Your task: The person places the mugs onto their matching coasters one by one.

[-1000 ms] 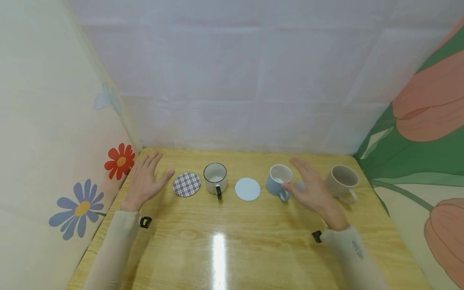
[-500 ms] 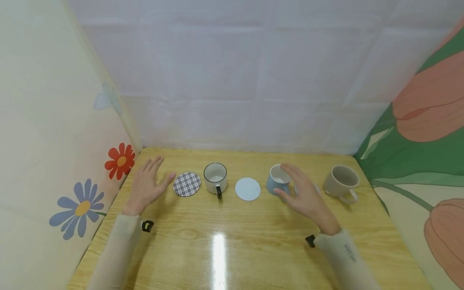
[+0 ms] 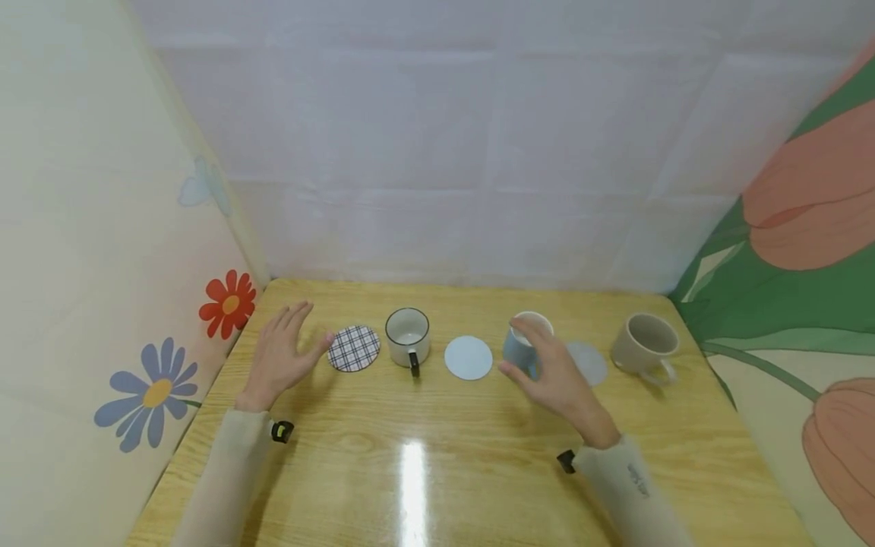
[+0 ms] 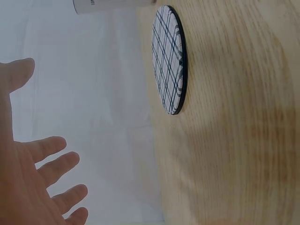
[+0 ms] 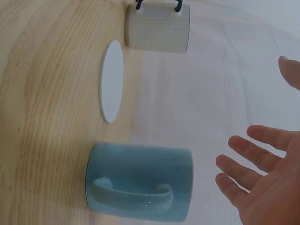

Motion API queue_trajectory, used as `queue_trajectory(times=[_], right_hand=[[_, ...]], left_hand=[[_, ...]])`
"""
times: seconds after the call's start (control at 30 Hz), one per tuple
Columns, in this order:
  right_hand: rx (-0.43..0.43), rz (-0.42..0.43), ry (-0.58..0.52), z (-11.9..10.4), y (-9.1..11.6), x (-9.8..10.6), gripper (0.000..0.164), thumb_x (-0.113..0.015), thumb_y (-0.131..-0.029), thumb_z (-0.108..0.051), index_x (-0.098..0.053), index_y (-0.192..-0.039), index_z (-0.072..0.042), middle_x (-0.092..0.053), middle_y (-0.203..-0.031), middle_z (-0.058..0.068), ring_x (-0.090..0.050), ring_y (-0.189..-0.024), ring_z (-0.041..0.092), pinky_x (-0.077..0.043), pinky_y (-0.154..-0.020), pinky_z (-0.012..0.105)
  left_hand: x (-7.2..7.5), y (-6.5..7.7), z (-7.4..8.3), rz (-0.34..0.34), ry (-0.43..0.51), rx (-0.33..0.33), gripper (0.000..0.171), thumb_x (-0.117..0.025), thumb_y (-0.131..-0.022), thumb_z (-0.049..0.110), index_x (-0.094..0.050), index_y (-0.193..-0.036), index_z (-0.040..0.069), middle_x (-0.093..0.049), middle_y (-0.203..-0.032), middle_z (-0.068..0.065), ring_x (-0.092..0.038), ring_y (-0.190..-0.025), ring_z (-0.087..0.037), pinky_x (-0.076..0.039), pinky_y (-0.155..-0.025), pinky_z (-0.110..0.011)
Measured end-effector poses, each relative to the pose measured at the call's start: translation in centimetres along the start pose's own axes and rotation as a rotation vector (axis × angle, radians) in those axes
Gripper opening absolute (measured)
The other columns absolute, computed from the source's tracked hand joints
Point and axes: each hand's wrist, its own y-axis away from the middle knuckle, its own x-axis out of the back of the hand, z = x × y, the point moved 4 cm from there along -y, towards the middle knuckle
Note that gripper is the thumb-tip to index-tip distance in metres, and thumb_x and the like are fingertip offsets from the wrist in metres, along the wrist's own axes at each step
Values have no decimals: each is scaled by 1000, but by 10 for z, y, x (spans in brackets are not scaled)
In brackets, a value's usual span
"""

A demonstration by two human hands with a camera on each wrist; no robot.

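Observation:
My left hand [image 3: 280,357] hovers left of a round plaid coaster [image 3: 353,349], its fingers spread and holding nothing. In the left wrist view the coaster [image 4: 169,61] lies flat on the wood, apart from the fingers. Over at the right, my right hand [image 3: 557,380] is held above and in front of a blue mug [image 3: 517,351], overlapping it in the head view. The right wrist view shows the blue mug [image 5: 140,183] upright with its handle toward me, and the relaxed fingers [image 5: 255,152] stand off its rim with a gap.
A white mug [image 3: 408,338] with a dark rim and black handle stands between the plaid coaster and a pale blue coaster [image 3: 468,358]. Right of the blue mug lie a grey coaster [image 3: 589,363] and a beige mug [image 3: 642,346]. A white cloth wall [image 3: 437,167] rises behind the table.
My right hand has moved left, from near the beige mug to over the blue mug, uncovering the grey coaster. My left hand has shifted slightly right and toward me. The mugs have stayed put.

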Motion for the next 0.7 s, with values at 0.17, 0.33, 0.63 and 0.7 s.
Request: queue_trajectory(times=[0.17,0.33,0.63,0.7], right_hand=[[-14,-26,-7,-1,0,-6,72,-81,-94,-29,-51,-155,-3,-56,-155,22,-54,-142,46,-50,-111,68],[-7,-37,-8,-5,0,-12,72,-81,-93,-32,-53,-153,-4,-57,-154,20,-53,-143,45,-48,-114,67],[-25,-81,-19,-11,0,-27,71,-79,-95,-37,-54,-152,-4,-58,-155,17,-55,-143,43,-49,-113,67],[-35,-84,-43,-13,0,-31,71,-79,-95,-36,-53,-152,-3,-57,-155,18,-53,-144,43,-47,-115,68]], left_hand=[[-4,2,-3,-8,-5,7,81,-65,-101,53,-44,-160,2,-43,-166,-25,-30,-155,-56,-23,-122,-78],[-7,6,-4,-26,1,22,80,-65,-101,53,-45,-160,3,-42,-167,-24,-30,-155,-56,-23,-122,-79],[-14,8,-5,-40,22,27,80,-68,-100,50,-44,-160,3,-42,-167,-24,-29,-156,-55,-22,-122,-79],[-16,8,-5,-44,23,22,79,-69,-100,48,-44,-160,3,-42,-167,-24,-30,-155,-55,-22,-122,-80]])
